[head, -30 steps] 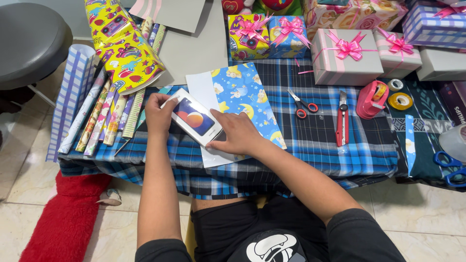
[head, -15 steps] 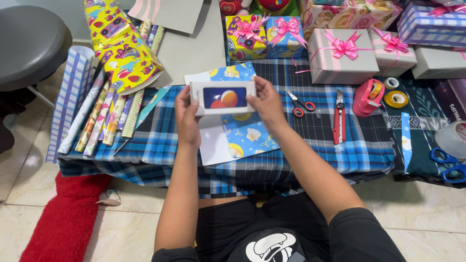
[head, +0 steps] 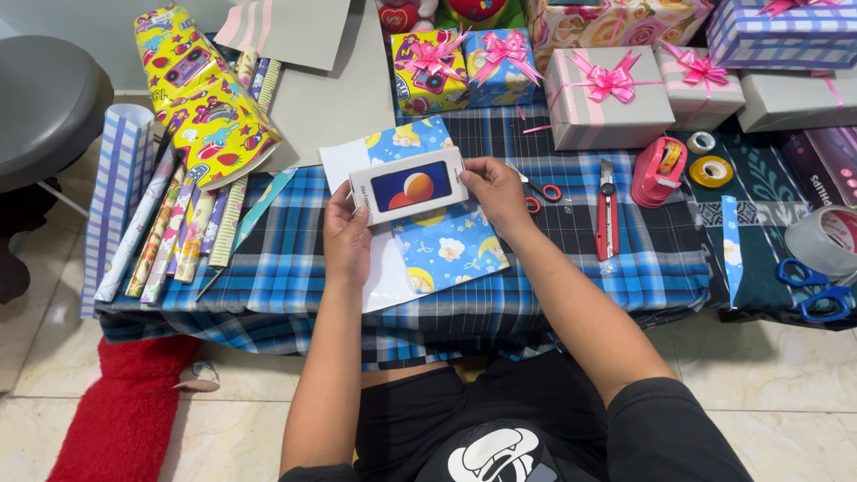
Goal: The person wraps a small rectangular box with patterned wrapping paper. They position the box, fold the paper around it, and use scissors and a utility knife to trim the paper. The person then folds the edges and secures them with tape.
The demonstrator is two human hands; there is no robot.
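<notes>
Above the blue plaid tablecloth (head: 625, 268), a flat white rectangular phone box (head: 409, 185) with a dark picture on its lid was held slightly tilted over a sheet of blue cartoon-printed wrapping paper (head: 446, 250) lying partly white side up. Red-handled scissors (head: 538, 192) and a red utility knife (head: 606, 214) lay just to the right, a pink tape dispenser (head: 658, 170) beyond them, ribboned gift boxes (head: 607, 103) along the far edge, and wrapping-paper rolls (head: 178, 232) at the left. Pale floor tiles (head: 786, 402) showed below. The left hand (head: 346, 236) gripped the box's left end, fingers curled beneath it; the right hand (head: 498, 192) clasped its right end, forearms converging from below.
</notes>
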